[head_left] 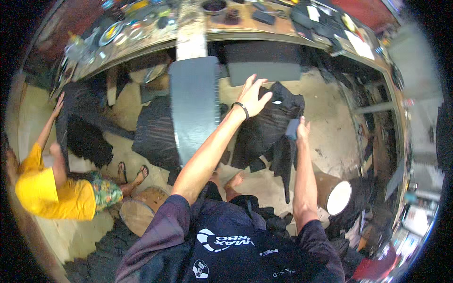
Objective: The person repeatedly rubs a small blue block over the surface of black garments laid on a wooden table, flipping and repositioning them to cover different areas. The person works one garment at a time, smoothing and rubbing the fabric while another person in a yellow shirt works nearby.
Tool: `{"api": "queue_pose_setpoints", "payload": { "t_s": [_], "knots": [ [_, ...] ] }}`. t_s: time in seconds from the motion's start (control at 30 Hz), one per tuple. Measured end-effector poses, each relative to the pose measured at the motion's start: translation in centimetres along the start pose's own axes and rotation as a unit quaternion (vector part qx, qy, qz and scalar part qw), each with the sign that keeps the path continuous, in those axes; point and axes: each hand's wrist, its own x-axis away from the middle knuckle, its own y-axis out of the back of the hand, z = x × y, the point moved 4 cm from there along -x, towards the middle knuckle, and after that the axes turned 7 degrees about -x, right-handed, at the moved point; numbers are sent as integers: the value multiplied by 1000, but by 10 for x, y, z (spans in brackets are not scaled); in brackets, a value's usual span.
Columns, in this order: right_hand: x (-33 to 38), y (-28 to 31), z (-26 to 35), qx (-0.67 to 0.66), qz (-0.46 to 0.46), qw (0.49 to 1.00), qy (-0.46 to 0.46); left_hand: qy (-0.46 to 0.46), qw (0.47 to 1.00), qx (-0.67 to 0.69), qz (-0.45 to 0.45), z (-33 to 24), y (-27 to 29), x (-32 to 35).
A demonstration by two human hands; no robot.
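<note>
My left hand (253,99), with a dark band at the wrist, reaches forward with its fingers spread and nothing in them. It is over the near-left side of a bunched black garment (283,106); whether it touches the cloth I cannot tell. To the right, my right hand (303,129) is closed on a small flat blue-grey piece (292,128) at the garment's right edge. A long dark grey board (193,106) with a rounded far end runs alongside my left forearm. More black cloth (155,132) hangs or lies at the board's left side.
A cluttered workbench (155,45) curves across the far side. At left sits a person in a yellow shirt (71,195), one hand on black cloth (89,141). A round stool (137,214) stands near them; a brown cylinder with a white end (339,198) lies at right. Dark shelving (382,122) lines the right.
</note>
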Motion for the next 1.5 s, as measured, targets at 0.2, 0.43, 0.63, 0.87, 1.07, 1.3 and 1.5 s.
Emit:
{"api": "queue_pose_setpoints", "payload": {
  "t_s": [0.2,0.43,0.63,0.87,1.07,1.3,1.5],
  "knots": [
    [46,-24,-86,245,181,952,-13,111,894,-54,-431,158,186,105],
    [203,18,-183,416,301,832,-210,286,796,-427,320,435,93,130],
    [252,8,-144,443,253,859,-49,368,891,261,57,386,70,191],
    [327,-35,-45,347,641,668,151,9,907,-26,421,83,17,365],
    [324,-48,41,456,665,583,102,-71,940,-117,314,23,131,336],
    [221,-161,159,321,434,809,231,-82,936,-343,0,81,225,141],
    [185,-221,201,282,362,872,170,-47,954,-264,-133,50,219,97]
  ]
}}
